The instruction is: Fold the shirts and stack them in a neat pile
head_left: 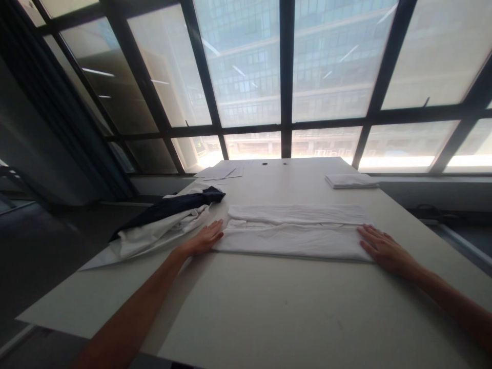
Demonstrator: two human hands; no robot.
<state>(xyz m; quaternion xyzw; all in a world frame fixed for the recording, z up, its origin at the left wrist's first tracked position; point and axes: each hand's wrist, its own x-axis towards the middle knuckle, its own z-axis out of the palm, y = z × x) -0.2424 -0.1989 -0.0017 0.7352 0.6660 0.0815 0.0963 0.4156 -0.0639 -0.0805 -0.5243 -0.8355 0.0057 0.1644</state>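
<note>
A white cloth garment (pixel 292 240) lies flat on the white table (pixel 269 302), folded into a long band with its two long sides turned in toward the middle. At its left end rests my left hand (pixel 205 238), palm down with fingers stretched out. My right hand (pixel 384 248) lies flat over the right end, fingers extended and slightly apart. Neither hand grips the fabric. What kind of garment it is, I cannot tell from its folded shape.
Left of my left hand, a dark navy garment (pixel 165 207) and a white garment (pixel 161 233) lie heaped at the table's edge. White paper sheets (pixel 221 172) are at the far left. A folded white cloth stack (pixel 351 181) sits at the far right. Large windows (pixel 246 66) stand behind.
</note>
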